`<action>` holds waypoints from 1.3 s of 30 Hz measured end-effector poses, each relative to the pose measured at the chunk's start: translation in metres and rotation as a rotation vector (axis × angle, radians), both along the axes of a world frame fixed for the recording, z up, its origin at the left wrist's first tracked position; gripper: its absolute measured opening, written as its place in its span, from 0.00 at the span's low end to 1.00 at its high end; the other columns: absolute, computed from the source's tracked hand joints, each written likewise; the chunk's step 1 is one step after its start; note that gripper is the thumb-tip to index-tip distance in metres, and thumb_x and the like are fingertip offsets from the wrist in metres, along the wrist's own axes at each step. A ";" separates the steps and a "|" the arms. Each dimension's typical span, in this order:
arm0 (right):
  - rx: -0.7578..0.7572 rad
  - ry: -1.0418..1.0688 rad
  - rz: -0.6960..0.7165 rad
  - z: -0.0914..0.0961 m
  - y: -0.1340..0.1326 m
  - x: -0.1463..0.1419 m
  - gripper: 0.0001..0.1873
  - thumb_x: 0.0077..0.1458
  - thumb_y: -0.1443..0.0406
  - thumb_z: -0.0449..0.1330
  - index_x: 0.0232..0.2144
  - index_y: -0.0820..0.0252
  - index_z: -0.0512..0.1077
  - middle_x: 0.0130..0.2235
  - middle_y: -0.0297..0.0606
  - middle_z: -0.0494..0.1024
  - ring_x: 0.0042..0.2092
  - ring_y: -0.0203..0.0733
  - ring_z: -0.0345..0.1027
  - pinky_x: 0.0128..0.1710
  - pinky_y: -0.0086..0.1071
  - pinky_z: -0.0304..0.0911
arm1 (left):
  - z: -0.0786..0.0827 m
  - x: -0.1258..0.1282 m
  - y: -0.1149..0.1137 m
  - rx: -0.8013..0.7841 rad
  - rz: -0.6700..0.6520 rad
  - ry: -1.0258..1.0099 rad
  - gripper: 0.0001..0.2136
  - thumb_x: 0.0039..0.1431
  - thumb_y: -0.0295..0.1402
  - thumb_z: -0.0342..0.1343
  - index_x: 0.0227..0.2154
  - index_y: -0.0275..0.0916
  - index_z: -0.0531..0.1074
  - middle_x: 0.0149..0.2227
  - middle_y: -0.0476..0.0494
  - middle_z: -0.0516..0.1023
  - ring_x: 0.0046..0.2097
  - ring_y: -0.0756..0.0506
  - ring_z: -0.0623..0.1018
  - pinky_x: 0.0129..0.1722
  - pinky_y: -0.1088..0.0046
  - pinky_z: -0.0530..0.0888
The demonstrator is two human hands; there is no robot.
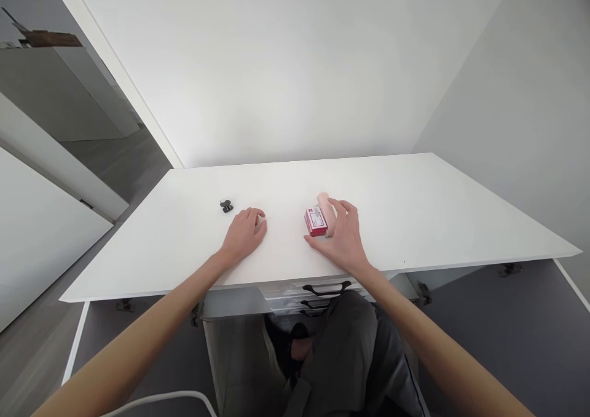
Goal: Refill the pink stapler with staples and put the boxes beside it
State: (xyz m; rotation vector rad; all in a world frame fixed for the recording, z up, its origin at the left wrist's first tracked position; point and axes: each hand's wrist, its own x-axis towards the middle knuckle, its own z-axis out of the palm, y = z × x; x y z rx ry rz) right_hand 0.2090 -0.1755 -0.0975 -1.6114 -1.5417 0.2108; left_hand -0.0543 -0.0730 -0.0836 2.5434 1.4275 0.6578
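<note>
My right hand [343, 235] rests on the white desk [415, 208], its fingers curled round a small red and white box [315, 221] and a pale pink oblong object [324, 205] that lies against the box's far side. My left hand [244, 234] lies palm down on the desk with its fingers bent and nothing in it. A small black binder clip [226, 206] sits on the desk just beyond and to the left of my left hand, apart from it.
A drawer unit with black handles [326, 290] stands under the desk's front edge, above my knees. White walls close the desk's far and right sides. A white chair rim [161, 398] shows at the bottom left.
</note>
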 end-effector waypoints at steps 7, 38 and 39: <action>0.005 -0.051 -0.049 -0.006 0.005 -0.007 0.48 0.51 0.55 0.67 0.68 0.52 0.51 0.65 0.53 0.53 0.65 0.63 0.56 0.60 0.60 0.63 | 0.002 -0.002 -0.001 -0.026 0.012 -0.002 0.10 0.70 0.37 0.46 0.44 0.40 0.69 0.35 0.45 0.72 0.40 0.41 0.74 0.48 0.58 0.70; -0.323 -0.267 0.114 -0.004 0.051 -0.096 0.40 0.74 0.53 0.47 0.73 0.80 0.51 0.77 0.60 0.44 0.78 0.60 0.34 0.76 0.52 0.39 | -0.002 -0.007 0.003 -0.018 0.068 -0.068 0.10 0.70 0.33 0.44 0.48 0.40 0.68 0.39 0.41 0.77 0.46 0.37 0.77 0.48 0.56 0.74; -0.320 -0.263 0.106 -0.004 0.051 -0.094 0.40 0.73 0.53 0.47 0.73 0.80 0.51 0.77 0.60 0.44 0.78 0.60 0.34 0.76 0.52 0.38 | -0.002 -0.007 0.003 -0.018 0.070 -0.069 0.10 0.69 0.33 0.45 0.48 0.40 0.68 0.38 0.41 0.77 0.46 0.37 0.78 0.48 0.56 0.74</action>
